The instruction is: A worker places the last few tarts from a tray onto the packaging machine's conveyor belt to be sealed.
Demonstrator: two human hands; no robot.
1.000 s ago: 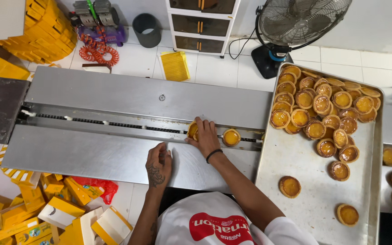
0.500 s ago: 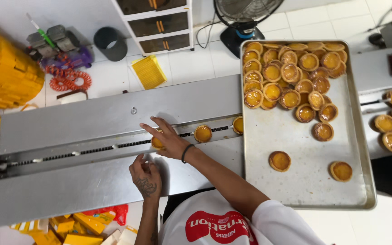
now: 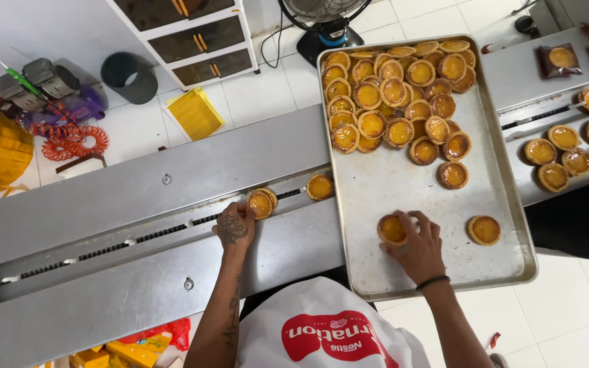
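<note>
right, head view only, looking straight down. left hand [image 3: 234,227] lies on the long brushed-steel conveyor table [image 3: 103,197], fingertips closed on a small round golden-yellow tart with a fluted brown crust [image 3: 261,203] that sits on the chain slot running along the middle of the table. a second tart of the same kind [image 3: 320,186] sits in the slot just to the right, apart from the hand.

right hand [image 3: 418,247] is over the near part of the big rectangular steel baking tray [image 3: 403,187], fingers curled round another loose yellow tart [image 3: 393,230]; looks like a grasp, but can't tell whether it's lifted or just touched. one more lone tart [image 3: 484,230] lies to its right, well apart. the far half of the tray holds a dense heap of tarts [image 3: 393,88], many overlapping and tilted.

handling, my judgement: light, brittle shell, soft glossy filling. pinch at the crust rim from opposite sides, low force, keep it level; pressing the centre would likely dent the filling, squeezing hard would likely crack the fluting.

around: more tarts on the far right table section [image 3: 567,146], two wrapped ones in dark film [image 3: 559,59] beyond. on the white tile floor: standing fan [image 3: 325,20], drawer unit [image 3: 185,34], grey bucket [image 3: 129,77], yellow stack of flat packs [image 3: 195,114], orange coiled hose [image 3: 69,140].
</note>
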